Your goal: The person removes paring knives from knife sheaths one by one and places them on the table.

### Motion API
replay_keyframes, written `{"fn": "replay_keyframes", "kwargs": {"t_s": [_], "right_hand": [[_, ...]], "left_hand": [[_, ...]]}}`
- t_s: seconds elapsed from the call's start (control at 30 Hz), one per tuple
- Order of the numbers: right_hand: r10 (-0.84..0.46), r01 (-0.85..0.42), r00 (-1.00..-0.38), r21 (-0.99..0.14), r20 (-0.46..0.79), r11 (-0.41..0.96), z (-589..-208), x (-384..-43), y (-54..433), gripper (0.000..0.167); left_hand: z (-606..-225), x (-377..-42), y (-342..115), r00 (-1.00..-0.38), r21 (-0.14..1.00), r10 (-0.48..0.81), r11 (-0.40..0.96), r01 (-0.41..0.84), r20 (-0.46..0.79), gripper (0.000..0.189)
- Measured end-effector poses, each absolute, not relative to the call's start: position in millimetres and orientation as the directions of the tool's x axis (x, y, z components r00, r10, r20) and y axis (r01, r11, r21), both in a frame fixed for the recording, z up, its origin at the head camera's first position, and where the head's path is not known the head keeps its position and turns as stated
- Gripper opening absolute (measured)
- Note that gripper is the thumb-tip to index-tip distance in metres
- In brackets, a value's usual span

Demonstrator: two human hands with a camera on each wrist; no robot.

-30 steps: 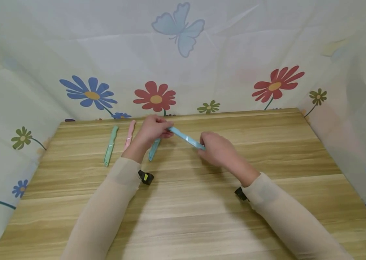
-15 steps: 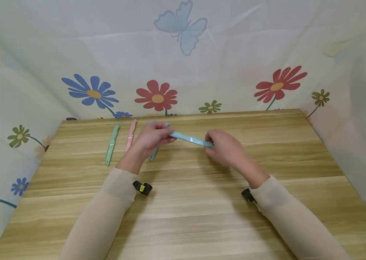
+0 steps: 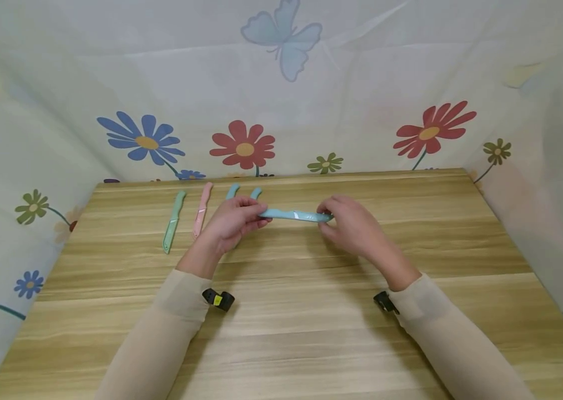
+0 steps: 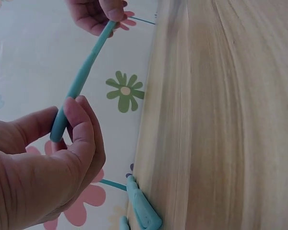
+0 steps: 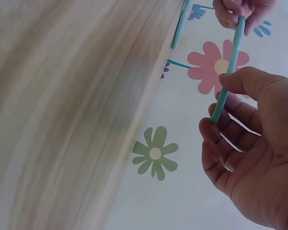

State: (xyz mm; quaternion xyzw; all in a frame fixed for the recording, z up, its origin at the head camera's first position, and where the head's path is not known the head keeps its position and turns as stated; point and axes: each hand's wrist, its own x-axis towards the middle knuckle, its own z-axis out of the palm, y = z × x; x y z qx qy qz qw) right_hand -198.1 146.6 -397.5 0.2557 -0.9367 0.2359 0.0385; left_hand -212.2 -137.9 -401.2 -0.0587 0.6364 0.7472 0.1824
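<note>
A light blue sheathed fruit knife (image 3: 295, 215) is held up level between both hands, over the far part of the table. My left hand (image 3: 234, 222) pinches it at the handle end between thumb and fingers. The right hand (image 3: 353, 225) pinches the sheath tip, with the thumb on one side and fingertips on the other in the right wrist view. Left of them lie a green knife (image 3: 174, 222) and a pink knife (image 3: 202, 208). Two more blue knives, one a blue knife (image 3: 232, 191), the other a blue knife (image 3: 256, 193), poke out behind my left hand, which hides their lower parts.
The wood-grain table (image 3: 281, 328) ends at a back edge just beyond the knives. A white flower-printed curtain (image 3: 361, 100) hangs behind and along both sides. A black wrist camera (image 3: 219, 300) sits on the left sleeve, and another camera (image 3: 385, 301) on the right.
The held knife has turned from slanting down rightward to nearly level. Both hands have shifted; the left came lower, uncovering the handle ends of the two blue knives, and the right moved right and slightly up.
</note>
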Motion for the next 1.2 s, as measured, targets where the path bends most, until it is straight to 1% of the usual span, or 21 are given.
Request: {"fn": "replay_keyframes", "kwargs": {"t_s": [0.17, 0.47, 0.7, 0.87, 1.07, 1.2], "right_hand": [[-0.483, -0.534, -0.845, -0.419, 0.230, 0.734, -398, -198, 150, 0.018], [-0.503, -0.578, -0.816, -0.413, 0.285, 0.704, -400, -199, 156, 0.021], [-0.526, -0.614, -0.789, -0.383, 0.316, 0.690, -401, -200, 157, 0.022], [-0.532, -0.617, -0.787, -0.383, 0.313, 0.687, -401, -201, 158, 0.021], [-0.532, -0.614, -0.789, -0.381, 0.306, 0.691, -400, -201, 159, 0.021], [-0.527, -0.608, -0.794, -0.381, 0.304, 0.696, -400, -201, 159, 0.021]], "left_hand": [[-403, -211, -138, -0.922, 0.924, 0.197, -0.130, -0.360, -0.332, 0.022], [-406, -209, -137, -0.921, 0.920, 0.205, -0.144, -0.364, -0.332, 0.026], [-408, -210, -137, -0.920, 0.925, 0.212, -0.127, -0.359, -0.328, 0.024], [-406, -208, -137, -0.920, 0.927, 0.219, -0.117, -0.356, -0.326, 0.023], [-404, -205, -135, -0.930, 0.948, 0.221, -0.055, -0.313, -0.294, 0.040], [-401, -203, -133, -0.946, 0.972, 0.222, 0.044, -0.232, -0.236, 0.042]]}}
